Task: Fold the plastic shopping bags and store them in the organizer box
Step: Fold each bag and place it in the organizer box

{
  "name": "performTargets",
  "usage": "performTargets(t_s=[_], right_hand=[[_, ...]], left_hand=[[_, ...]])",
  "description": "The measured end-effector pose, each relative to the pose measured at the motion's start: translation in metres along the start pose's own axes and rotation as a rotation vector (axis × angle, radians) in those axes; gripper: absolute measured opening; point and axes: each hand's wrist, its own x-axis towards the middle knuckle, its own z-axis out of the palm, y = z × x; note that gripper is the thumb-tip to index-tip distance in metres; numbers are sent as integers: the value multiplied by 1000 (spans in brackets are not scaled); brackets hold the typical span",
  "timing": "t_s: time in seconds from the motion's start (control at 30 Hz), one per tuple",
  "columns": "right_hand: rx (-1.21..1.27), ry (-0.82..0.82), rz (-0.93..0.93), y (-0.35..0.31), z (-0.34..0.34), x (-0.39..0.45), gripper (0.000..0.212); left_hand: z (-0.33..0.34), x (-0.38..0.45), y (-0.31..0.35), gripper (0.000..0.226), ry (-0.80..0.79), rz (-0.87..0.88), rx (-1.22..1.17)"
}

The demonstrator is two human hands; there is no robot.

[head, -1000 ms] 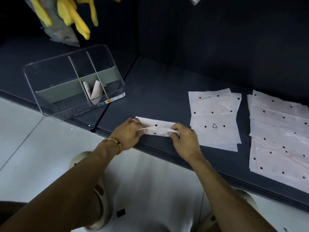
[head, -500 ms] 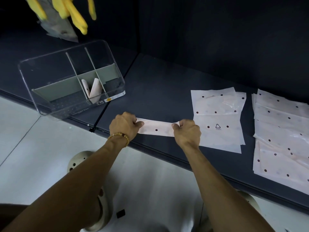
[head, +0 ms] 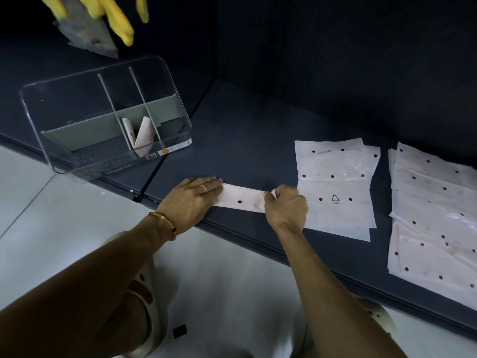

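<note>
The left hand [head: 192,200] lies flat, fingers straight and together, pressing down the left end of a bag strip [head: 242,200] folded long and narrow. The right hand [head: 285,206] has its fingers curled and pinches the strip's right end, which curls up a little at the fingertips. The strip lies near the front edge of the dark table [head: 245,140], between the two hands, with one dark dot showing on it. A bead bracelet [head: 165,223] sits on the left wrist and a ring [head: 204,187] on one finger.

Just right of the right hand lies a small stack [head: 335,182] of flat dotted bags, the top one printed with a recycling mark. Further right, at the frame's edge, is a larger pile [head: 433,215] of the same bags, overlapping.

Further back on the left stands the clear box [head: 103,120] with grey dividers. Two folded bags [head: 140,134] lean in its middle front compartment. Above it hang yellow gloves [head: 118,19].
</note>
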Motion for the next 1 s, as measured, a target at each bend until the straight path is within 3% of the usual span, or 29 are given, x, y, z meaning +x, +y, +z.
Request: performTargets(t_s=[0.13, 0.23, 0.27, 0.33, 0.43, 0.67, 0.87, 1.0], right_hand=[[-57, 112, -103, -1, -4, -8, 19], [-260, 299, -475, -8, 6, -24, 31], [-264, 283, -604, -16, 16, -31, 34], [-216, 92, -732, -30, 39, -44, 46], [-193, -98, -666, -32, 60, -53, 55], [-258, 64, -676, 25, 26, -32, 44], [-404, 13, -624, 46, -6, -25, 54], [-430, 54, -781, 36, -7, -43, 47]], left_hand=[[-1, -2, 1, 47, 91, 22, -3], [1, -1, 2, 48, 122, 18, -14], [0, -1, 2, 46, 142, 21, -5], [1, -1, 2, 41, 170, 22, -9], [1, -3, 2, 42, 190, 9, -41], [5, -2, 1, 40, 90, -73, -63], [1, -3, 5, 41, 70, -88, -61], [-5, -16, 20, 33, 86, -107, 37]])
